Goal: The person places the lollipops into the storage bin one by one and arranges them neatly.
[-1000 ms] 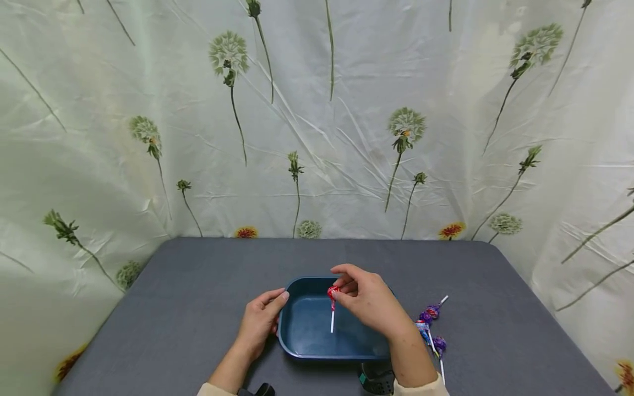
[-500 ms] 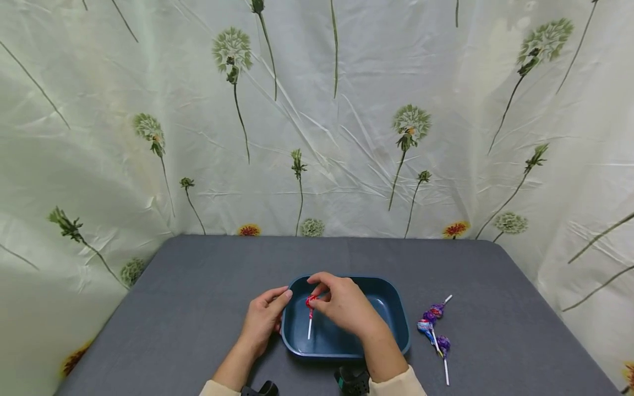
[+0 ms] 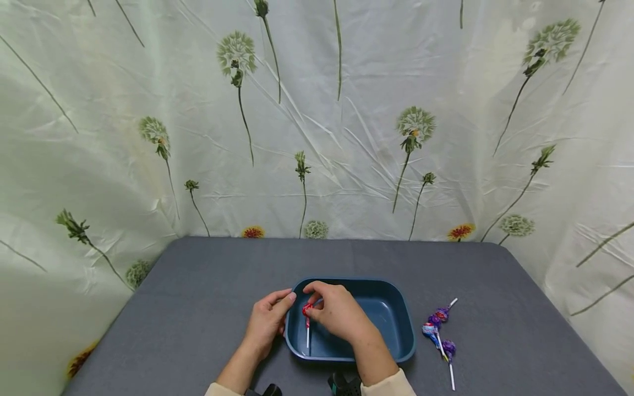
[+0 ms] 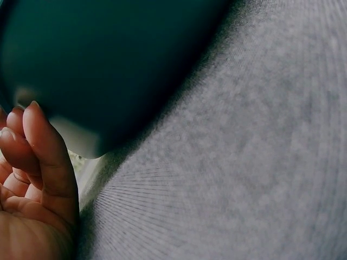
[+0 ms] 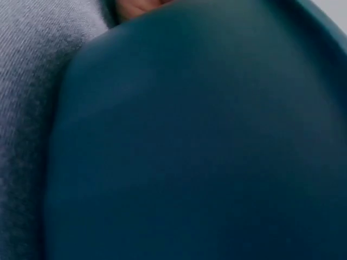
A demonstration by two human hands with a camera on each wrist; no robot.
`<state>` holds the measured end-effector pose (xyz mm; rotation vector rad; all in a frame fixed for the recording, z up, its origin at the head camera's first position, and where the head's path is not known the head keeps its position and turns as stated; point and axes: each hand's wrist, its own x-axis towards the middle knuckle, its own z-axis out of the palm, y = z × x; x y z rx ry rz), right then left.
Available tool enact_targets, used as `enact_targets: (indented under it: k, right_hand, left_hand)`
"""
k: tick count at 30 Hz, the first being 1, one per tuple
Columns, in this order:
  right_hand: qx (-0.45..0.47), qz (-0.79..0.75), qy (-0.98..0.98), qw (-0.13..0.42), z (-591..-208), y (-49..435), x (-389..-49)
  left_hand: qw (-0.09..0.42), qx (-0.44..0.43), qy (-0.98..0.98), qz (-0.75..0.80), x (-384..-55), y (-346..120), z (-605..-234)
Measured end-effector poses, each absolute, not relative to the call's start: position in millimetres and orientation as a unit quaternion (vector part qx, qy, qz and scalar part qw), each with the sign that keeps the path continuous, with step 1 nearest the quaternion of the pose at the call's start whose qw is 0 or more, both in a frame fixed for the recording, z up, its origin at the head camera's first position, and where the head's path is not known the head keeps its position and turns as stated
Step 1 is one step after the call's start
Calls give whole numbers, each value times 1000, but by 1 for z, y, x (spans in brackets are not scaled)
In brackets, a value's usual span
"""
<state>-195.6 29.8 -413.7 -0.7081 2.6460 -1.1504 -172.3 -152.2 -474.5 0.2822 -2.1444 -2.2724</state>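
Note:
A red-wrapped lollipop (image 3: 306, 312) with a white stick is in the left part of a blue rectangular tray (image 3: 386, 355). My right hand (image 3: 339, 313) pinches it by its wrapped head, the stick pointing toward me, low over the tray floor. At the tray's left wall, my left hand (image 3: 267, 322) grips the rim with the thumb on top and the fingers outside. The left wrist view shows the left hand's fingers (image 4: 49, 151) right at the dark tray wall (image 4: 108, 65). The tray wall (image 5: 190, 135) fills most of the right wrist view, and the lollipop is hidden there.
Several purple and blue lollipops (image 3: 438, 330) lie in a loose cluster on the grey tabletop (image 3: 208, 297), right of the tray. A pale curtain (image 3: 356, 137) printed with dandelions hangs behind and around the table.
My right hand has carried the red lollipop leftward and lower, to the left part of the tray. The left hand keeps its grip on the rim. The whole head view has shifted slightly.

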Motion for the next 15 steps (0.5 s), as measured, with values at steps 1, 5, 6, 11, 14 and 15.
enact_targets:
  k: [1, 5, 6, 11, 14, 15]
  right_hand:
    - [-236, -385, 888, 86, -415, 30, -196]
    - [-232, -386, 888, 88, -417, 29, -196]
    - [-231, -386, 889, 88, -418, 29, -197]
    - [-228, -390, 888, 89, -421, 28, -198]
    - [-231, -390, 887, 89, -422, 28, -198]
    - [-231, -388, 888, 89, -423, 28, -197]
  left_hand:
    - [3, 90, -683, -724, -172, -152, -474]
    - [4, 87, -679, -729, -172, -152, -474]
    - [4, 86, -679, -730, -172, -152, -474]
    - [3, 85, -680, -729, -172, -151, -474]
    - [2, 89, -680, -728, -172, -152, -474]
    - [3, 88, -681, -727, -172, -152, -474]
